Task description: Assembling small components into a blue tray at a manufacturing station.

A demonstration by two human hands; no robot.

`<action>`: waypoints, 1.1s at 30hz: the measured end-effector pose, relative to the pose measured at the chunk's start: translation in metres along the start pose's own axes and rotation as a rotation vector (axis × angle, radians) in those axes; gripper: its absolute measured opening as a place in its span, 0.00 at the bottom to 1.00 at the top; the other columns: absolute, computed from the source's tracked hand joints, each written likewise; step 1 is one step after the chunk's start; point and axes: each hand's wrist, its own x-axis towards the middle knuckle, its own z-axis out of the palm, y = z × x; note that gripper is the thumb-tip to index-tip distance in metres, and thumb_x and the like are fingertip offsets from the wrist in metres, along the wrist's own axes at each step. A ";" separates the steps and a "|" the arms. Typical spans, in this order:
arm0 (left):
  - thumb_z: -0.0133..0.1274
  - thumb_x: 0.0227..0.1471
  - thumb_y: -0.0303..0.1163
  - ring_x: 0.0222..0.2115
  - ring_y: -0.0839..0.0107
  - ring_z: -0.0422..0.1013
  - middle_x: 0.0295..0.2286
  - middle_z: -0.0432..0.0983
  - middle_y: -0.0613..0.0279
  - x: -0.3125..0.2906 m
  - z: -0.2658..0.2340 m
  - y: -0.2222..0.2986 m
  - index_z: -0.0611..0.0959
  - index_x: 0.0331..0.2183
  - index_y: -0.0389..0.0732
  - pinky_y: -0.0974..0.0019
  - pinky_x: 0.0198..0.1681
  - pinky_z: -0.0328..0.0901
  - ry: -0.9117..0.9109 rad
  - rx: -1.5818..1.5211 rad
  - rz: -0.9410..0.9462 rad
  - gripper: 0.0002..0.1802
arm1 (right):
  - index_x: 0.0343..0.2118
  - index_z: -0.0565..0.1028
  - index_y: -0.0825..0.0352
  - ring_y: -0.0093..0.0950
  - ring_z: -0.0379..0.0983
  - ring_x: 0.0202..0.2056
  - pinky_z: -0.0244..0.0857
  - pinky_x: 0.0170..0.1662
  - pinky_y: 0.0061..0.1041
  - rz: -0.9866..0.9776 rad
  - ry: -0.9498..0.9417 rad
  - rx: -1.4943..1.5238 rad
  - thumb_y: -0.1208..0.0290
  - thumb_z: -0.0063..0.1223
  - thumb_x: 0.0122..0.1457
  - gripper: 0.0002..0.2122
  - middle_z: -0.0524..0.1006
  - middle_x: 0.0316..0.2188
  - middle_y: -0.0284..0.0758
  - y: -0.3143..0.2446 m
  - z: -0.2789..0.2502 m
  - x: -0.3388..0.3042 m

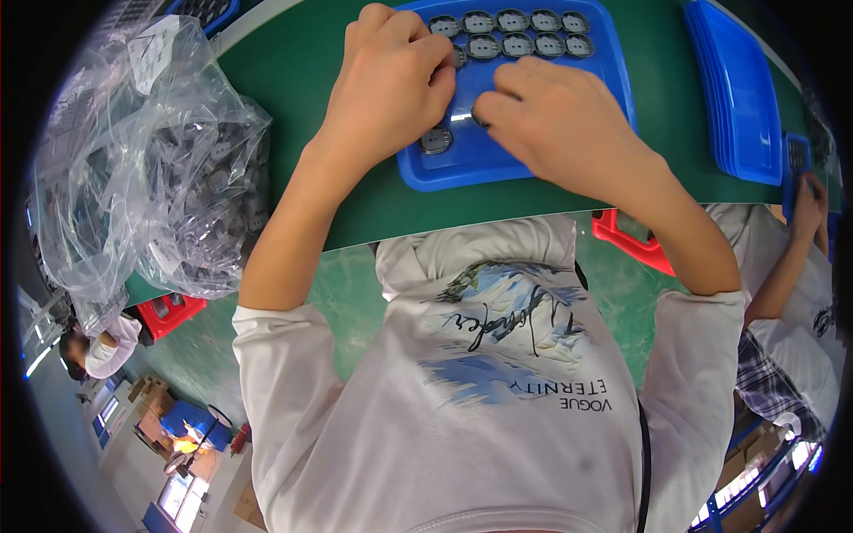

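A blue plastic tray (569, 107) lies on the green table under both my hands. Two rows of small grey oval parts with dark rims (517, 44) fill its far end. My left hand (391, 75) is closed at the tray's left side, its fingertips on one such oval part (458, 57) at the start of the second row. Over the middle of the tray my right hand (555, 120) has its fingers curled together, with a dark bit of a part showing at the fingertips. A single oval part (435, 140) rests near the tray's lower left corner.
To the left sits a large clear plastic bag (204, 169) full of grey parts. A stack of blue trays (737, 89) stands on the right of the green table (293, 98). Red stool-like pieces (633, 240) show below the edge. A co-worker (791, 275) is at the far right.
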 end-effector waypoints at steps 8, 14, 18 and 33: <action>0.59 0.43 0.28 0.36 0.52 0.65 0.28 0.70 0.53 0.010 -0.006 0.008 0.83 0.24 0.38 0.54 0.42 0.61 0.005 -0.094 -0.105 0.04 | 0.28 0.75 0.63 0.34 0.72 0.32 0.68 0.33 0.34 0.005 -0.061 -0.077 0.72 0.59 0.49 0.05 0.70 0.27 0.34 0.005 0.001 0.005; 0.59 0.42 0.28 0.37 0.52 0.65 0.29 0.71 0.53 0.009 -0.012 0.002 0.83 0.25 0.38 0.54 0.43 0.62 0.046 -0.098 -0.077 0.04 | 0.27 0.75 0.63 0.34 0.72 0.32 0.68 0.32 0.35 -0.045 0.031 -0.075 0.73 0.59 0.49 0.04 0.69 0.26 0.34 0.011 0.008 0.017; 0.62 0.41 0.27 0.36 0.52 0.66 0.29 0.72 0.54 -0.005 -0.035 -0.002 0.83 0.26 0.39 0.56 0.40 0.64 0.050 -0.157 -0.239 0.06 | 0.26 0.75 0.64 0.35 0.72 0.32 0.68 0.32 0.35 -0.042 -0.013 -0.070 0.73 0.59 0.49 0.04 0.69 0.26 0.34 0.013 0.005 0.025; 0.61 0.42 0.27 0.36 0.56 0.65 0.29 0.71 0.58 -0.010 -0.015 0.007 0.82 0.25 0.40 0.56 0.42 0.61 0.038 -0.227 -0.020 0.04 | 0.35 0.78 0.62 0.34 0.73 0.36 0.69 0.37 0.33 0.089 -0.030 -0.099 0.68 0.63 0.51 0.09 0.73 0.31 0.34 0.020 -0.007 0.007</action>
